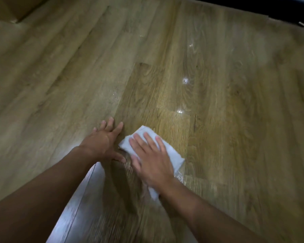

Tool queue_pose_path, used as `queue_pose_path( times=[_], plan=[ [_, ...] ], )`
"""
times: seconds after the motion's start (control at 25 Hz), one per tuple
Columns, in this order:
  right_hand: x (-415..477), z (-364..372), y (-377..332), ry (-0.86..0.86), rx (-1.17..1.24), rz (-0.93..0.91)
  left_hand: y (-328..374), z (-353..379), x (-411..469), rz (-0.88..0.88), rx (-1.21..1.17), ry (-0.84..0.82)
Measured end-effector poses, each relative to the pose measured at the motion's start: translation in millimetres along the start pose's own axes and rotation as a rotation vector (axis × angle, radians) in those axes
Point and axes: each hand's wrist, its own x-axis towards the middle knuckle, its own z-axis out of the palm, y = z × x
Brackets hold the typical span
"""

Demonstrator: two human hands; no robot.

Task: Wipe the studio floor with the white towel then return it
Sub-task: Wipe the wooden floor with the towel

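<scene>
A folded white towel (172,153) lies flat on the wood-plank floor (217,120) near the middle of the view. My right hand (151,158) presses down on the towel with straight, spread fingers and covers most of it. A corner of the towel shows below my right wrist. My left hand (105,141) rests flat on the bare floor just left of the towel, fingers spread, holding nothing.
Wet, shiny patches glint on the planks beyond the towel (180,111). A pale wooden edge or step (16,14) sits at the top left. A dark strip (270,7) runs along the top right. Bright light reflects off the floor between my forearms.
</scene>
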Motion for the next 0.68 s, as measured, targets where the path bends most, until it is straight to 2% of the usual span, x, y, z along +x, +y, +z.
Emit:
queue_pose_path(
  times=[0.08,0.2,0.32,0.4,0.48,0.6,0.68],
  plan=[
    [43,-10,12,-0.041,-0.025,0.022,-1,-1,-2,0.0,0.0,-0.008],
    [85,-6,12,-0.055,-0.015,0.172,0,-4,0,0.003,-0.003,-0.01],
    [53,6,-26,0.086,-0.007,0.271,-12,-9,0,0.049,-0.069,-0.017],
    [11,14,-52,0.136,0.04,0.197,-20,-11,-2,0.079,-0.146,-0.002],
    [-11,17,-56,0.089,0.03,0.119,-22,-8,-4,0.095,-0.166,0.003],
    [23,8,-40,0.017,-0.028,0.083,-21,-5,-4,0.097,-0.174,0.047],
    [63,3,-37,-0.049,-0.038,0.127,-23,-1,-7,0.012,-0.144,0.076]
  ],
)
